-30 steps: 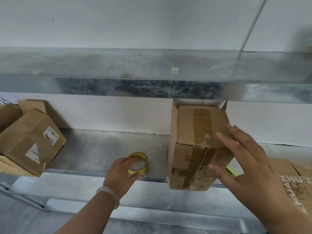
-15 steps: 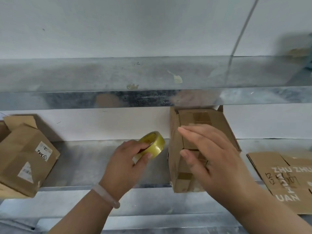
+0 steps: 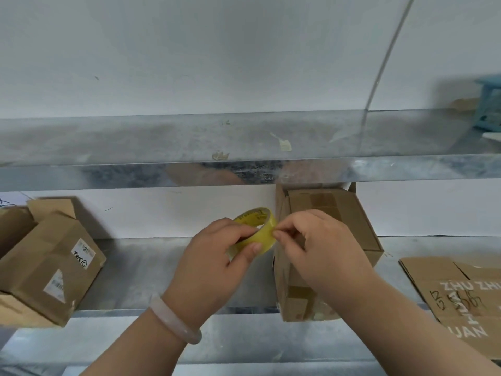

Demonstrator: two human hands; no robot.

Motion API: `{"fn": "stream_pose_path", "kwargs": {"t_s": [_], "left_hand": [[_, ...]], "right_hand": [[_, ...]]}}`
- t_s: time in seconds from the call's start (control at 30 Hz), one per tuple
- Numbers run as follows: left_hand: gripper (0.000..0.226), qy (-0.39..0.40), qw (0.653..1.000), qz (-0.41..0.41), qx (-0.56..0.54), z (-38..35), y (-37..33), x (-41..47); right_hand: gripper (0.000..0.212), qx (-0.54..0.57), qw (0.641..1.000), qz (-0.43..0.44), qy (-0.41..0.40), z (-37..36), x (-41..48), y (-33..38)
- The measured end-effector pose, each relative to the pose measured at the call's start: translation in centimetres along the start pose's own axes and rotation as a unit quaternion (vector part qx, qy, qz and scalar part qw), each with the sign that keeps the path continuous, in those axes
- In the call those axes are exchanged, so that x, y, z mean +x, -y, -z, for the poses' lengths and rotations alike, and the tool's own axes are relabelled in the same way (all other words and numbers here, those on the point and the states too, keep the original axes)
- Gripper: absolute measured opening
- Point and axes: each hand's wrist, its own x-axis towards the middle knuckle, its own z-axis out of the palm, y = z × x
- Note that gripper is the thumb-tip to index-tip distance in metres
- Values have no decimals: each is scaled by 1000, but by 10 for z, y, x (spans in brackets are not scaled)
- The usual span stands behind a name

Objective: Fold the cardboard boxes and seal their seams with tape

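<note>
Left hand: the left hand (image 3: 214, 256) grips the tape roll (image 3: 257, 229), thumb across its outer band, fingers curled over the rim.
Right hand: the right hand (image 3: 325, 253) has its thumb and forefinger pinched together on the roll's right edge; the other fingers are loosely bent.
Tape roll: yellow-tinted and clear, held in the air above the lower shelf (image 3: 149, 267), just left of the middle box (image 3: 339, 221). There is black print on its core, too small to read.
Middle box: stands at the shelf's front edge with its flaps closed and patches of tape on them. Its contents are hidden.
Left box (image 3: 48, 267): tilted, one flap raised, with nothing of the inside visible. It carries white stickers with scrawled marks and barcodes that I cannot read.
Flat cardboard (image 3: 455, 294): lies on the shelf at right, with white print "ZHU ZH" and "UAN" and black handwriting beside it.
Wrist: a pale bangle (image 3: 173, 318) on the left arm.
Surface: galvanised metal shelving, with the upper shelf (image 3: 162, 139) carrying bits of old tape and a blurred blue object (image 3: 488, 109) at far right.
Room: a plain white wall (image 3: 217, 50) behind.
</note>
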Motion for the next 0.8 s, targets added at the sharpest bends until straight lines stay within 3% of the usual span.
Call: {"fn": "stream_pose_path", "kwargs": {"t_s": [0.17, 0.4, 0.5, 0.63, 0.67, 0.8], "left_hand": [[34, 51, 998, 27, 19, 6, -4, 5], [68, 66, 990, 118, 43, 6, 2, 12], [50, 95, 986, 123, -67, 7, 3, 10], [29, 148, 949, 126, -249, 16, 9, 1], [27, 156, 941, 125, -272, 19, 9, -1], [20, 119, 963, 101, -219, 18, 9, -1]], "right_hand": [[21, 76, 995, -41, 53, 6, 0, -2], [8, 235, 963, -104, 77, 15, -2, -1], [12, 360, 910, -186, 87, 15, 1, -6], [15, 539, 797, -269, 37, 21, 5, -15], [14, 555, 785, -274, 30, 22, 5, -17], [12, 523, 811, -261, 10, 26, -2, -25]]}}
